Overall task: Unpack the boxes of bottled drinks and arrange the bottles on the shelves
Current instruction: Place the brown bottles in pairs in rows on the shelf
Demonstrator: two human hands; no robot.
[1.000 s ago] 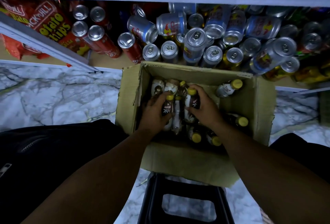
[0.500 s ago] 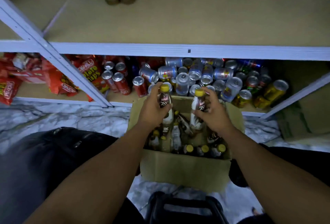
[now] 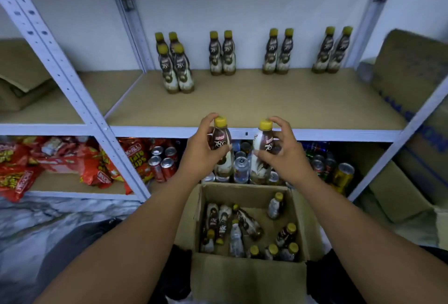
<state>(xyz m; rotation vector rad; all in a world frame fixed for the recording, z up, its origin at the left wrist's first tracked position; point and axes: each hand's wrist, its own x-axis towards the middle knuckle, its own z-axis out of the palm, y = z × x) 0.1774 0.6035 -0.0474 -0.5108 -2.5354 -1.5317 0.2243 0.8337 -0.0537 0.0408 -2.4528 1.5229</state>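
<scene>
The left hand [image 3: 200, 158] curls round an upright Kopiko 78°C bottle [image 3: 219, 140], yellow cap up, and just beside it the right hand [image 3: 284, 155] grips a second bottle [image 3: 263, 137], likewise vertical, both at the upper shelf [image 3: 266, 104]'s front edge, with open board reaching to bottle pairs [image 3: 222, 56] along its back edge.

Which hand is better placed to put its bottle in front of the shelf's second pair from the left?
Probably the left: the left hand holds its bottle almost in line with that pair; the right hand holds its bottle further right, toward the third pair.
</scene>
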